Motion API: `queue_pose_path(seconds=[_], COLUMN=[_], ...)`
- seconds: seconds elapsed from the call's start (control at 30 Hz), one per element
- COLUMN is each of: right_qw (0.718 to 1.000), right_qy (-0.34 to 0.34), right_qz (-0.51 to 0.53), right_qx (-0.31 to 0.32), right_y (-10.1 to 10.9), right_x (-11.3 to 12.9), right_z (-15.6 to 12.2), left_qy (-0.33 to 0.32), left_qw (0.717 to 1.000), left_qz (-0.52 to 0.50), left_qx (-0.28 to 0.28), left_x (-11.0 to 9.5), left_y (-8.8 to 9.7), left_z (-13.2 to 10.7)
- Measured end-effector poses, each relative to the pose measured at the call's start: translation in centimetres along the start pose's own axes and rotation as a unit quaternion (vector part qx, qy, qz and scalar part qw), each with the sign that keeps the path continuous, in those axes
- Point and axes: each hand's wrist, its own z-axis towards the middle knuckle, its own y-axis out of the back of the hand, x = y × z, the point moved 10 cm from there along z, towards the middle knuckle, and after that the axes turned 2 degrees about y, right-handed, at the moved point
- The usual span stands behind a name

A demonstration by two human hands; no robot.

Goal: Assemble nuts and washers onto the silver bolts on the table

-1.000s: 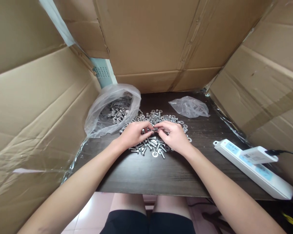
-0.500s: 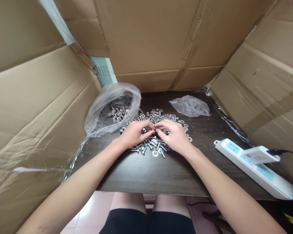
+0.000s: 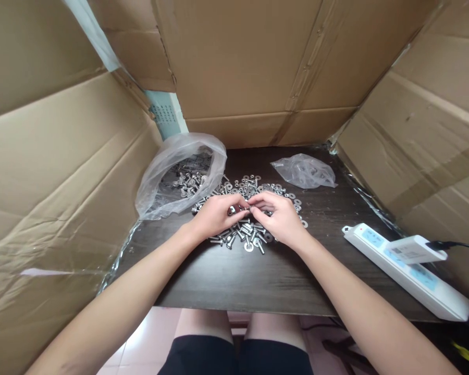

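My left hand (image 3: 221, 212) is closed, thumb and forefinger pinched on a small metal bolt (image 3: 231, 210) pointing to the right. Opposite it, the fingertips of my right hand (image 3: 275, 212) are pressed together at the bolt's far end. Whatever small part they grip there is too hidden to name. Both hands hover over a loose pile of metal bolts (image 3: 253, 233), flat washers (image 3: 297, 203) and nuts (image 3: 278, 187). Some of the pile is covered by my hands.
At the left an open clear plastic bag (image 3: 148, 179) holds more bolts. A smaller crumpled bag (image 3: 305, 171) lies at the back right. A white power strip (image 3: 410, 276) with a plugged-in adapter (image 3: 418, 249) runs along the right. Cardboard walls (image 3: 258, 62) enclose the dark table (image 3: 234, 281).
The fingertips of both hands have shifted very slightly at the small part between them. The pile and bags stay as they were.
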Motion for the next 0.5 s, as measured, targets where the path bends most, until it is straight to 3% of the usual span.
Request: queue_pose_path(seconds=[0.17,0.37,0.5], right_qw=[0.997,0.989,0.985], right_qy=[0.043,0.052,0.069], right_qz=[-0.068,-0.136,-0.156], right_qx=[0.003,-0.002,0.039], right_y=[0.2,1.0,-0.1], right_x=[1.4,1.6,1.6], right_z=[0.1,0.1,-0.2], left_qy=[-0.001,0.034,0.036], left_qw=[0.999,0.993,0.992], left_qz=[0.044,0.087,0.095], left_qx=[0.0,-0.069,-0.071], left_x=[0.3,1.4,1.5], left_y=[0.6,3.0,2.9], left_z=[0.2,0.2,0.2])
